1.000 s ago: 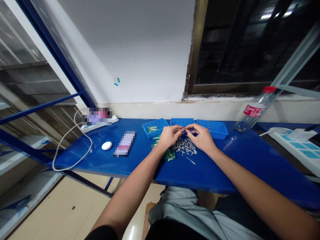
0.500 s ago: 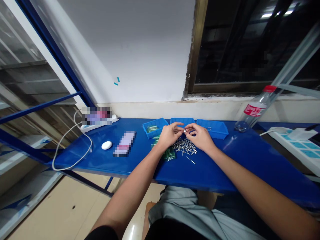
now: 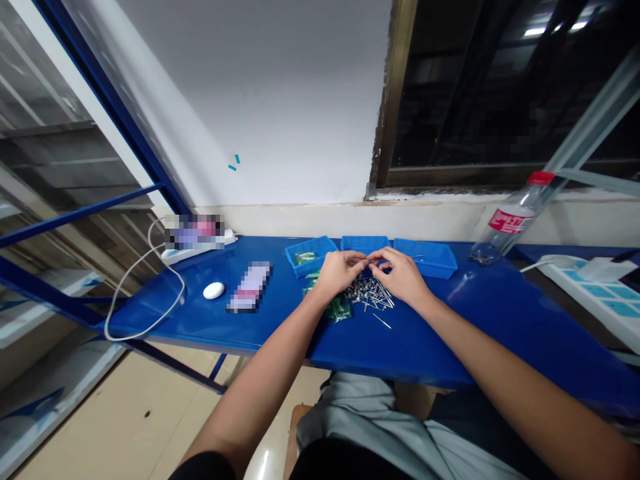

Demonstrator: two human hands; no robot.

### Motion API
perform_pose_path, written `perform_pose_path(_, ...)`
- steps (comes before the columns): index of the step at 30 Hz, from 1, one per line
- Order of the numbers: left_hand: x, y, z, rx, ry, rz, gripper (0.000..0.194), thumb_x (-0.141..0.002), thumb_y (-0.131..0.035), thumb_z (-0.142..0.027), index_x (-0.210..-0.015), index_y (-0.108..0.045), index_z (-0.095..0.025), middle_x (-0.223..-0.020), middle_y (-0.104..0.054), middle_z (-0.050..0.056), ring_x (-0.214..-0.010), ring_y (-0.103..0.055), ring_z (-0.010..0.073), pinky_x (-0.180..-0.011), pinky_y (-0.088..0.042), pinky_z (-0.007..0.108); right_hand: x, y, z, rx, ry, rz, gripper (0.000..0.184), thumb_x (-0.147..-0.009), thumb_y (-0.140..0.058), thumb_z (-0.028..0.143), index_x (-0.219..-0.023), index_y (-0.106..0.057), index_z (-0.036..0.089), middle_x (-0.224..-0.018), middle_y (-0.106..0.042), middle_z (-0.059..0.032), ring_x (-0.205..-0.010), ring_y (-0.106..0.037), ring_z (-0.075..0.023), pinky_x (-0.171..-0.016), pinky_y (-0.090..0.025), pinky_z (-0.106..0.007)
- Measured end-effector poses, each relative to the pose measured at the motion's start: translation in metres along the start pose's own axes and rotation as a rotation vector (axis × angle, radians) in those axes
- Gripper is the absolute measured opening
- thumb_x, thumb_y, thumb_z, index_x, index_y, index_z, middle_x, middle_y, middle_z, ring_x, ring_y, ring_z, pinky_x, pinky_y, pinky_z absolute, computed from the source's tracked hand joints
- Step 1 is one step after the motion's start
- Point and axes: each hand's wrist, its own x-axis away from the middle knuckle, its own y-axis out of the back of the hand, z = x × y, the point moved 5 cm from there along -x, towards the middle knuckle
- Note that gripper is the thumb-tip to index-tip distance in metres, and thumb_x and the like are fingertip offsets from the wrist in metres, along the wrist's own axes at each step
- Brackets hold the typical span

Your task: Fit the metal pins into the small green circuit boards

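My left hand (image 3: 341, 272) and my right hand (image 3: 398, 273) meet at the fingertips over a loose pile of silvery blind rivets (image 3: 373, 295) with thin shanks. Both have thumb and fingers pinched together. Whatever sits between the fingertips is hidden or too small to make out. Under my left wrist lies a green plastic packet (image 3: 340, 308), partly covered. One thin metal pin (image 3: 382, 321) rests apart from the pile, nearer the front edge.
Behind my hands stand a left blue bin (image 3: 295, 270) with green packets, a middle blue bin (image 3: 365, 241) and a right blue bin (image 3: 443, 263). A phone (image 3: 250, 287), a white oval object (image 3: 214, 291), a bottle (image 3: 510, 220) and a power strip (image 3: 595, 293) are also on the table.
Both hands have dipped slightly, and their fingertips have come closer together. The small shiny piece seen between them before is now covered by fingers.
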Motion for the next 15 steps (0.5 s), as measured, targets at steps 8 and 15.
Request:
perform_pose_path(8, -0.002, -0.004, 0.009, 0.061, 0.000, -0.025, 0.019, -0.087, -0.072, -0.011, -0.104, -0.077, -0.016, -0.097, -0.083, 0.007, -0.090, -0.080, 0.0200, -0.089, -0.066, 0.034, 0.000, -0.001, -0.012, -0.151, -0.156, -0.049, 0.016, -0.089, -0.070, 0.036, -0.096, -0.069, 0.022, -0.093, -0.076, -0.0066, -0.085, -0.074, -0.0232, -0.071, -0.062, -0.036)
perform_pose_path(15, -0.005, -0.005, 0.019, 0.382, -0.007, -0.065, 0.046, -0.082, -0.073, -0.005, -0.124, -0.059, -0.015, -0.101, -0.081, 0.010, -0.088, -0.079, 0.0176, -0.088, -0.064, 0.033, 0.001, -0.003, -0.009, -0.249, -0.150, -0.047, 0.017, -0.086, -0.071, 0.033, -0.097, -0.069, 0.021, -0.099, -0.075, -0.0076, -0.084, -0.074, -0.0218, -0.074, -0.063, -0.036)
